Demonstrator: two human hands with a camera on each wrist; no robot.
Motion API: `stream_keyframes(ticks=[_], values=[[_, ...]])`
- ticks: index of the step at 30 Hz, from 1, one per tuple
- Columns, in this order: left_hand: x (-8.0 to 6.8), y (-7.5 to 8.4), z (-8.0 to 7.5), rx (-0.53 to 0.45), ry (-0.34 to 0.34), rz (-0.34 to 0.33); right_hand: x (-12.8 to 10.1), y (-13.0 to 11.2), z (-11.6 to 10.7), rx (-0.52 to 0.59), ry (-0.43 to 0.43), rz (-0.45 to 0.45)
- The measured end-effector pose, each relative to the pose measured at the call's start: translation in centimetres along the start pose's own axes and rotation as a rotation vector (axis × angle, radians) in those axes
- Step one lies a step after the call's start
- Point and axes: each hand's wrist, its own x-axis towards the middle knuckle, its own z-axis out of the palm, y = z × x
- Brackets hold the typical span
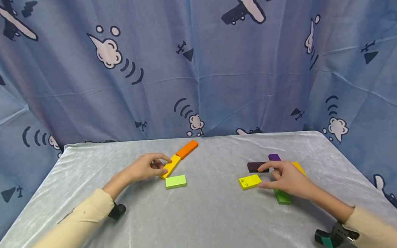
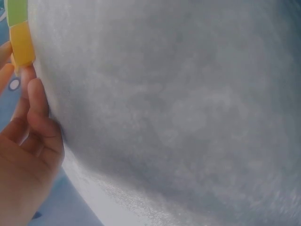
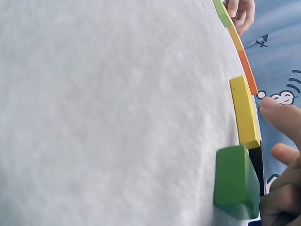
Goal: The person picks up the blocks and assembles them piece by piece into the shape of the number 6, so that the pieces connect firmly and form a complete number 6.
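Note:
My left hand (image 1: 143, 168) pinches an amber-yellow block (image 1: 171, 166) between thumb and index finger, on the table. An orange block (image 1: 187, 149) meets its far end, and a light green block (image 1: 176, 182) lies at its near end. Over at the right, my right hand (image 1: 292, 179) hovers with thumb and index finger apart and nothing between them. Its thumb tip is beside a bright yellow block (image 1: 250, 182); the index fingertip is by a dark block (image 1: 255, 167). A green block (image 3: 230, 176) stands out close by in the right wrist view.
Behind and partly under the right hand lie a purple block (image 1: 274, 157) and another amber block (image 1: 298, 167). A pale velvety cloth (image 1: 204, 222) covers the table. A blue patterned curtain (image 1: 163, 103) hangs along its back edge.

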Motion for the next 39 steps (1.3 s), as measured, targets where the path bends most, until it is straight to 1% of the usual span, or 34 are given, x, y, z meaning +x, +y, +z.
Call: stream_keyframes(ticks=[3,7,12,17,26,35,39], values=[[0.0,0.0,0.0,-0.002,-0.001,0.004,-0.1,-0.2,0.2,0.013,0.008,0.037],[0.0,0.0,-0.1,-0.001,0.000,0.009,-0.2,-0.6,0.6,0.043,0.004,0.051],[0.1,-0.2,0.0,0.000,0.000,0.012,-0.1,-1.0,1.0,0.045,0.006,0.056],[0.0,-0.2,0.1,0.000,-0.005,0.011,0.0,-1.3,1.5,0.025,0.010,0.057],[0.0,-0.2,0.1,-0.011,-0.003,-0.005,0.4,-1.8,2.1,-0.068,0.034,0.079],[0.0,-0.1,0.1,-0.008,0.000,-0.002,0.9,-2.1,2.2,-0.087,0.024,0.108],[0.0,-0.1,0.1,-0.011,-0.002,-0.006,1.0,-2.1,2.1,-0.079,0.021,0.107]])
